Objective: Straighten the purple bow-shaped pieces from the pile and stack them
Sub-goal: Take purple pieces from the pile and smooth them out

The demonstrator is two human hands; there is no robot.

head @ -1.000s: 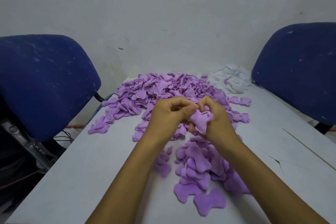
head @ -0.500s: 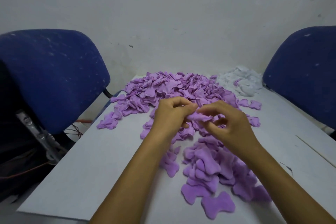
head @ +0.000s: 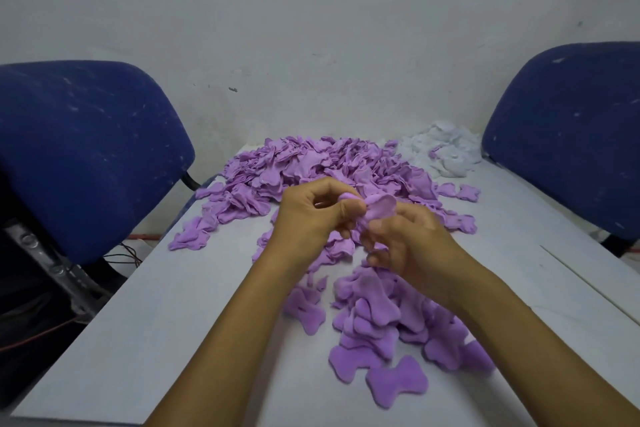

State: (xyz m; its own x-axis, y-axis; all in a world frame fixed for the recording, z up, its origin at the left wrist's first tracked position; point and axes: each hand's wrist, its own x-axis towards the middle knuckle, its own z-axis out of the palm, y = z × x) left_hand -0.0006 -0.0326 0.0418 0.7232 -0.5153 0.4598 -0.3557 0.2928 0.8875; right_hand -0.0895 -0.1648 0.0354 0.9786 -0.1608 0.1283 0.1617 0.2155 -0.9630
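Fingers (head: 349,215) of the left hand (head: 311,218) and right hand (head: 412,243) are pinching one curled purple bow piece (head: 379,206) above the table (head: 173,340), between the far pile (head: 311,166) and the near stack (head: 381,315). Straightening is underway, I judge; next is flattening it and laying it on that stack. The piece's middle is hiding behind thumbs.

We note purple bow pieces (head: 375,302) soft, matt, felt-like cloth; white pieces (head: 445,149) at far right corner similar; table (head: 180,340) smooth matt; chairs (head: 86,149) coarse fabric.
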